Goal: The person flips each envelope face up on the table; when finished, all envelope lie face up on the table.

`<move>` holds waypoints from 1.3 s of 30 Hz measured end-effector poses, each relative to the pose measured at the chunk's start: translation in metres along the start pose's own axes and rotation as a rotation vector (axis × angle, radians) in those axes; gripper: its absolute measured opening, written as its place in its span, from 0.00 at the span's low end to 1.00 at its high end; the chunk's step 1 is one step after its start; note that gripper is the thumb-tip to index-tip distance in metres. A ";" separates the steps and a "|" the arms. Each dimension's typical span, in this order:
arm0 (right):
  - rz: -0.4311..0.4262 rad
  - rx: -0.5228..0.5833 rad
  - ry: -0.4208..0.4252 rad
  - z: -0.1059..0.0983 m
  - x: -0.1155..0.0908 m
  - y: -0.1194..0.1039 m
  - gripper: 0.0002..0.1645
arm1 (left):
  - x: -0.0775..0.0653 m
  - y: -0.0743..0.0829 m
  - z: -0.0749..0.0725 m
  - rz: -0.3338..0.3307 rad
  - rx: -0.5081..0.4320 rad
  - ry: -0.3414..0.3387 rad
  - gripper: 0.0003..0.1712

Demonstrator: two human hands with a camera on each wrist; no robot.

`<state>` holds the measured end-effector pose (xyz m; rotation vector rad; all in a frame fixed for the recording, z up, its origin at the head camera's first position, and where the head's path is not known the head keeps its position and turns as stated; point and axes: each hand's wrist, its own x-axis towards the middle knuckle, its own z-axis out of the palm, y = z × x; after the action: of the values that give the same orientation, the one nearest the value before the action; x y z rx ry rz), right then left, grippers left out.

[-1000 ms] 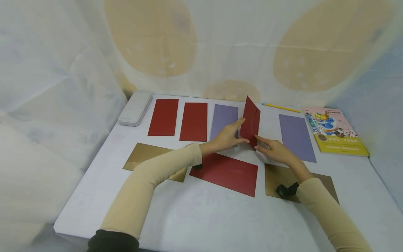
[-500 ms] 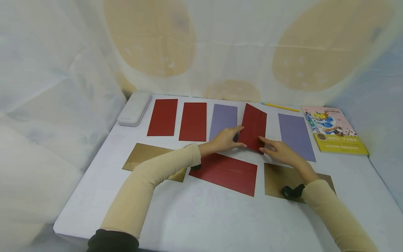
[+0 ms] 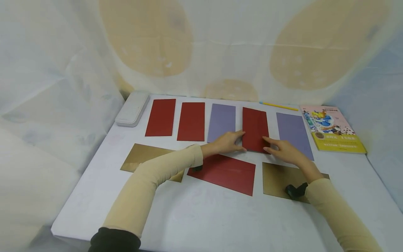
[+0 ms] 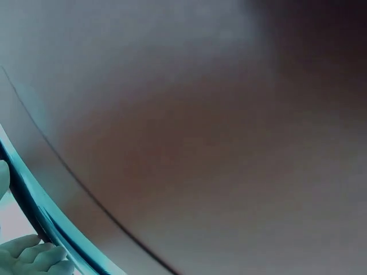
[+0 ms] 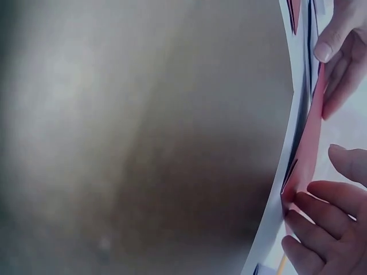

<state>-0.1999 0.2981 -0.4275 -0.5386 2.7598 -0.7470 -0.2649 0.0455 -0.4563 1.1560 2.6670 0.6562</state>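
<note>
A red envelope (image 3: 255, 127) lies close over the white table between my two hands, its long sides pointing away from me. My left hand (image 3: 225, 142) touches its left long edge, thumb and index finger spread apart. On the right side my right hand (image 3: 281, 151) has its fingertips at the lower right edge. In the right wrist view, the right hand's fingers (image 5: 321, 220) stretch loosely to the red paper, thumb held off it. The left wrist view is mostly a blur, with the left hand's fingers (image 4: 34, 258) in the lower corner.
Two more red envelopes (image 3: 160, 117) and two purple ones (image 3: 221, 120) share the back row. In front lie gold envelopes (image 3: 141, 154) at left and right and a red one (image 3: 233, 175), partly under my forearms. A white case (image 3: 133, 108), pencil (image 3: 278, 106) and book (image 3: 333, 129) sit at the back.
The red envelope was standing tilted on edge between my hands and has come down nearly flat. My right hand has shifted slightly right and down with its edge.
</note>
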 end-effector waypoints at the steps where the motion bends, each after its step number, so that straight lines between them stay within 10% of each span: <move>1: -0.003 -0.007 0.002 -0.001 0.000 0.001 0.35 | 0.001 0.001 0.000 -0.005 0.006 -0.008 0.47; 16: 0.016 -0.041 0.001 -0.003 0.000 0.006 0.36 | 0.006 0.012 0.001 -0.066 0.135 -0.110 0.44; 27: -0.001 -0.077 0.012 -0.002 -0.014 -0.002 0.34 | 0.005 0.014 -0.004 0.125 0.173 -0.138 0.38; 39: -0.021 -0.103 0.004 0.000 -0.014 -0.004 0.32 | 0.005 0.010 0.001 0.123 0.165 -0.174 0.37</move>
<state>-0.1858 0.3007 -0.4237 -0.5877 2.8126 -0.6140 -0.2612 0.0554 -0.4525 1.3604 2.5575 0.3389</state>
